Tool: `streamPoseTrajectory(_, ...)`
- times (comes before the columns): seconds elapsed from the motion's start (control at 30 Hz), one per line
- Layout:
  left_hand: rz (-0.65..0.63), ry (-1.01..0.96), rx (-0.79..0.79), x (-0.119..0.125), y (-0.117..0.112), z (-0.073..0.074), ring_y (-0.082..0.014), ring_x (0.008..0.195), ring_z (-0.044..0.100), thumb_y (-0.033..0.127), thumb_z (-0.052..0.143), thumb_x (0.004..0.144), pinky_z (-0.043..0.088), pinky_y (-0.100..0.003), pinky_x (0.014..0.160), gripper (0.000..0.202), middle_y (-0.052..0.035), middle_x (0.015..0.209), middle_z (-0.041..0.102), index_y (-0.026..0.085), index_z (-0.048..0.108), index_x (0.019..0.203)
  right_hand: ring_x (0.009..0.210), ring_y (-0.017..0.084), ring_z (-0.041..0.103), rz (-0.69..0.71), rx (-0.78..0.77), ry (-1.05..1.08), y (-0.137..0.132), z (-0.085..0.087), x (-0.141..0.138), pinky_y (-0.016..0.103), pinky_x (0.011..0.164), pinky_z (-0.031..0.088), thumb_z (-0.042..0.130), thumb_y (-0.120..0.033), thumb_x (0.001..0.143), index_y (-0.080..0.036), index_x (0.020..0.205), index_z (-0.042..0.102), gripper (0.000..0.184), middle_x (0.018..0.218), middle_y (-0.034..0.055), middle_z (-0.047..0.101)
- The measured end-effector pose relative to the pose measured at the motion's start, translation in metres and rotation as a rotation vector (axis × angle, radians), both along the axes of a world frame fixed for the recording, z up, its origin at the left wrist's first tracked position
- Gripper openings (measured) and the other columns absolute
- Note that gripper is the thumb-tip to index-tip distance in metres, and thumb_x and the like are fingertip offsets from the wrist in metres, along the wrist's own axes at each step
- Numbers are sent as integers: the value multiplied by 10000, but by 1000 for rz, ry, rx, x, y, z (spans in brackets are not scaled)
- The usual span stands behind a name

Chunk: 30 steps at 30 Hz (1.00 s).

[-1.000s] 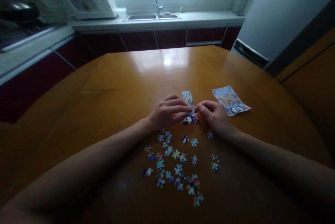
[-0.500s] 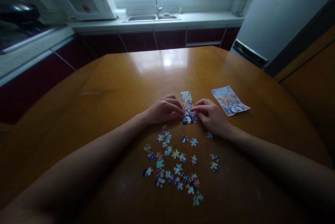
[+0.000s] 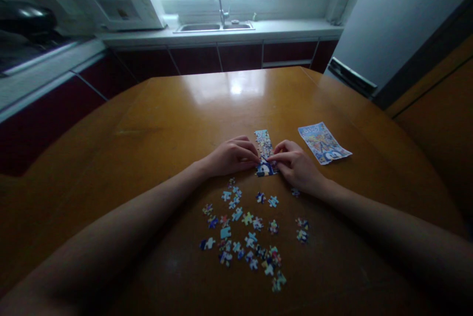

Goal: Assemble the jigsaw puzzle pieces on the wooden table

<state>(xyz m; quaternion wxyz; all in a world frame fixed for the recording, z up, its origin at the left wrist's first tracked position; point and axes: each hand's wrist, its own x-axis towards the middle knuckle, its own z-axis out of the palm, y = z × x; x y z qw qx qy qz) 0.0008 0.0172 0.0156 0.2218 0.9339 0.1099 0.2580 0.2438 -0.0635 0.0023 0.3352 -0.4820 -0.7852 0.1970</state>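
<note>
A narrow strip of joined puzzle pieces (image 3: 265,144) lies on the wooden table (image 3: 177,124), running away from me. My left hand (image 3: 231,156) rests at the strip's left edge, fingers curled and bunched, tips pressed on it. My right hand (image 3: 295,166) sits at its right edge, fingers pinched together against the strip near its lower end. The fingertips of both hands almost meet over the strip. Several loose puzzle pieces (image 3: 247,235) are scattered on the table nearer to me, between my forearms.
A printed picture sheet (image 3: 323,142) lies flat to the right of the strip. Beyond the table stand a counter with a sink and tap (image 3: 218,20), a white microwave (image 3: 121,8) and a grey fridge (image 3: 391,15) at right.
Both hands have drawn closer onto the strip's lower part; the left fingers slid slightly back off it and the right fingers moved left onto it. The loose pieces have not moved.
</note>
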Motion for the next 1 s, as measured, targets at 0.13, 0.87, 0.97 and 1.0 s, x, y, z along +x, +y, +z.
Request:
streamPoseTrajectory(0.13, 2, 20, -4, 0, -1, 1, -173, 870, 630, 291, 658, 953, 528, -331, 796, 137, -58, 932, 756, 255, 787, 979, 989, 233, 597, 1, -4, 10, 0, 0, -1, 414, 889, 512, 614, -101, 866, -269, 931, 810, 267, 998, 74, 651)
streamPoseTrajectory(0.87, -9, 31, -26, 0, -2, 4, -178, 907, 661, 250, 690, 918, 535, -344, 835, 96, -66, 970, 739, 236, 775, 963, 987, 228, 602, -1, -1, 14, -1, -1, 0, 408, 884, 513, 611, -78, 867, -273, 934, 807, 285, 991, 68, 655)
streamPoseTrajectory(0.97, -5, 41, -16, 0, -3, 6, -184, 911, 660, 258, 680, 921, 537, -353, 841, 107, -69, 976, 737, 236, 773, 969, 988, 231, 600, 1, 3, 13, 0, 0, 0, 412, 888, 513, 611, -81, 866, -269, 924, 807, 278, 989, 71, 655)
streamPoseTrajectory(1.0, -4, 38, -7, 0, -3, 6, -184, 906, 660, 261, 676, 924, 538, -351, 834, 109, -70, 969, 738, 237, 774, 965, 988, 231, 599, 3, 3, 13, 0, 0, 0, 414, 891, 513, 612, -82, 865, -274, 920, 807, 279, 989, 70, 655)
